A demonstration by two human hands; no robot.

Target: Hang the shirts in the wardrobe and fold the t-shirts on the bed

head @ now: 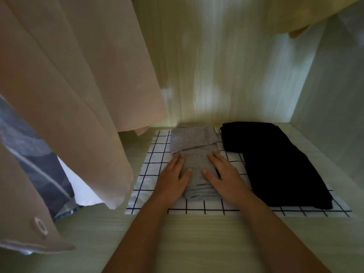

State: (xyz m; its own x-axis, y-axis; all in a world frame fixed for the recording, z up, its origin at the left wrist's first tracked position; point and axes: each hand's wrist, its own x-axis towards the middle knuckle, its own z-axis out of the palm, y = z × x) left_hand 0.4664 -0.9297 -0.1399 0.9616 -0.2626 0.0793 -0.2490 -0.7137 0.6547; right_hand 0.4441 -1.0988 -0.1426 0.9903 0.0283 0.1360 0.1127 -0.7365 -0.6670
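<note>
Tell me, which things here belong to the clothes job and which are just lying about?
In the job: grey folded t-shirt, left hand and right hand pressing flat on it, black folded garment, hanging beige shirts.
Just there: checked liner, wooden shelf.

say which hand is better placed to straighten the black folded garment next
Right. The right hand lies flat on the grey t-shirt, on the side nearest the black garment; the left hand would probably have to reach across.

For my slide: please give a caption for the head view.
Inside the wardrobe, the left hand and right hand rest on a folded grey t-shirt.
</note>
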